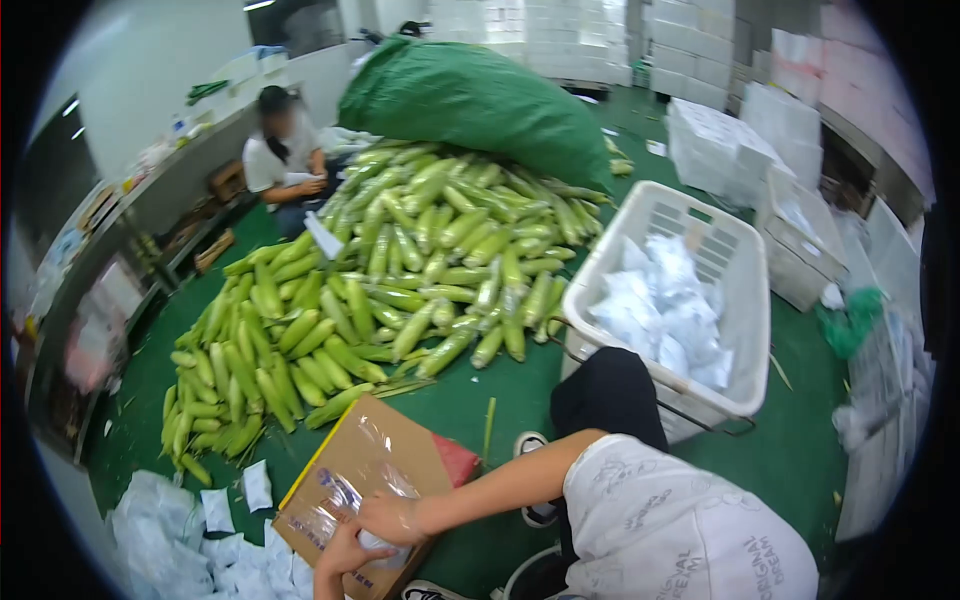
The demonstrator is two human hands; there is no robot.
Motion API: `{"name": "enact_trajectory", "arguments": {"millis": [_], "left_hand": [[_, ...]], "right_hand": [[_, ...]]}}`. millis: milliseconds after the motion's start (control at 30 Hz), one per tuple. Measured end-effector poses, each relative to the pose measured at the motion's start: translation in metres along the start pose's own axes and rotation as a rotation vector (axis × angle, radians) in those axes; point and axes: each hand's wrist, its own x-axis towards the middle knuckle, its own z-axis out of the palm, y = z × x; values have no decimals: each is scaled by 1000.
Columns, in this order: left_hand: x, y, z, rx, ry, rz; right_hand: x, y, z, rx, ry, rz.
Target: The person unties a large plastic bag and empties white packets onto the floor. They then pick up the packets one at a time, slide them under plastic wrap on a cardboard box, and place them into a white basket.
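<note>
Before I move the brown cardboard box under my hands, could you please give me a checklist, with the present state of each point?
1. Right hand and left hand both at the brown cardboard box: ok.
2. What lies beneath the fingers: cannot tell; shiny clear plastic and blur hide it.
3. Green corn ears well away from the box: not ok; the nearest lie close to its edge.
4. White packets inside the white plastic basket: ok.
5. Straight way from box to basket free: not ok; the black-trousered knee is between.
6. Box bottom closed: cannot tell; it faces away.
</note>
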Motion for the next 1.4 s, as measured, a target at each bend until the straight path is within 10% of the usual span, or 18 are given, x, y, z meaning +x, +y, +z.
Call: {"name": "enact_trajectory", "arguments": {"millis": [200,267,300,333,433,500,600,800,1000,1033,1100,1200,1233,1267,1300,1333,1400], "left_hand": [[33,-77,36,-498,-416,-309],[37,-35,24,-141,-245,-83],[34,-12,15,-38,-168,11],[22,4,12,708,227,33],[4,55,-12,228,233,-172],[8,46,1,494,345,-126],[34,-18,8,531,604,-183],[56,-51,11,327,378,-485],[33,-7,136,-1399,-244,-507],[26,28,138,-1046,-489,-543],[6,50,220,-1488,-732,-436],[-15,56,283,-1869,-306,-701],[-7,74,249,-1439,-332,-679],[-15,36,282,-2341,-426,-450],[-9,42,262,-2492,-344,-306],[4,15,273,-2374,-172,20],[24,35,231,-1708,122,-352]], "right_hand": [[-47,68,105,-478,597,-427],[-45,68,81,23,100,-268],[-37,63,84,29,232,-180],[-16,80,78,196,-114,-172],[40,97,-8,401,-716,-30],[92,118,-9,618,-966,141],[135,130,24,779,-829,74],[141,154,53,994,-689,135],[111,126,75,474,-360,-145],[105,124,86,474,-349,-141],[85,117,97,237,-27,-272],[31,70,63,561,-240,-149],[9,68,67,797,-276,-208],[-26,49,26,849,-378,-174],[-44,60,50,1133,-567,-297],[-74,39,39,830,-181,-276],[-107,10,23,347,177,187]]}}
